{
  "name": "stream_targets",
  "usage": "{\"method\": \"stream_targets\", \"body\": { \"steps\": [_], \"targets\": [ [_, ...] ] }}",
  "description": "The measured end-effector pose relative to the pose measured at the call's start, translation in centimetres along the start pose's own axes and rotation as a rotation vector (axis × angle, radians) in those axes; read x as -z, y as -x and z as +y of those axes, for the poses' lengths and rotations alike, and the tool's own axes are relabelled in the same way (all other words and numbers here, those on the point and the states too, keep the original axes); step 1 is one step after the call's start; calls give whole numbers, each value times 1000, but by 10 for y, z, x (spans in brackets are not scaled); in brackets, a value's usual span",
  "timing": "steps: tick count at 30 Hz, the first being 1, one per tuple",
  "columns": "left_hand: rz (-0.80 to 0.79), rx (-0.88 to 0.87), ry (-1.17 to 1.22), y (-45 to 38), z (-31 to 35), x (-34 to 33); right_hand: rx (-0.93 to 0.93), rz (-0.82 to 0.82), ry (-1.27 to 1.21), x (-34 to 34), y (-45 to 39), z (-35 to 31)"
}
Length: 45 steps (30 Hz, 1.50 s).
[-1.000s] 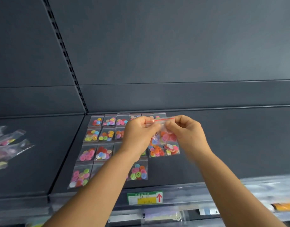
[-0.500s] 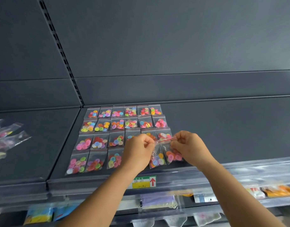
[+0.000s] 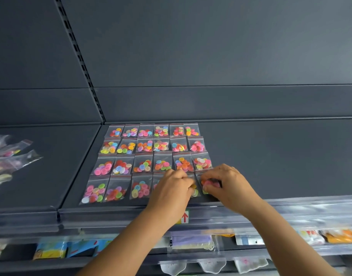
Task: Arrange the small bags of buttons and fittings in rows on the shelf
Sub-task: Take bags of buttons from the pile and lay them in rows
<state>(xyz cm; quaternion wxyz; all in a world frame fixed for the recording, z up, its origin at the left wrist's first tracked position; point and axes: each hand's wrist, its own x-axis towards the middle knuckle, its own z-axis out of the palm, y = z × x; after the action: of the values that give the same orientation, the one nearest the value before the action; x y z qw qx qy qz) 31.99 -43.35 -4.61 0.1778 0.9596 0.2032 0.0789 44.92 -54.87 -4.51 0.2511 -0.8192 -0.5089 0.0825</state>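
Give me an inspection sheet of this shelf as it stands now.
Surface: dark shelf, clear lip at the front.
Job's things: button bags in four rows; front row's right end being set down.
Clutter: loose bags on the left shelf section.
Grippers: left hand and right hand both pinch bags at the front row.
Cables: nothing seen.
Surroundings: arrow label on the lip; packets on the shelf below.

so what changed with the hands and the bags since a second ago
Both hands came down from mid-air to the shelf, bringing the bags they pinched into the front row's right end. The left hand and right hand now press them flat there. The other rows of button bags and the loose pile at left kept their places.
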Motion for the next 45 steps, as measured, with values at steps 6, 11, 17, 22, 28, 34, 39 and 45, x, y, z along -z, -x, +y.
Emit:
{"method": "stream_targets", "body": {
  "steps": [6,11,17,22,28,34,39,45],
  "targets": [
    [-60,-30,-43,-1,-3,4,-40,-52,37,0,-3,-3],
    [-55,-34,-68,-2,-2,7,-80,-103,97,3,-11,-5],
    [-164,-77,-148,-7,-2,13,-88,-173,148,-1,-12,-10],
    [-177,-45,-161,-8,-1,21,-96,-164,188,-2,-14,-17],
    [-135,-43,-157,-7,-4,24,-92,-135,228,0,-18,-23],
    [-40,25,-180,4,-20,36,-17,-107,259,-4,-30,-46],
    [59,131,-182,24,-53,59,57,-119,245,-18,-51,-82],
    [179,239,-188,57,-120,96,138,-143,214,-52,-85,-152]
  ]
}}
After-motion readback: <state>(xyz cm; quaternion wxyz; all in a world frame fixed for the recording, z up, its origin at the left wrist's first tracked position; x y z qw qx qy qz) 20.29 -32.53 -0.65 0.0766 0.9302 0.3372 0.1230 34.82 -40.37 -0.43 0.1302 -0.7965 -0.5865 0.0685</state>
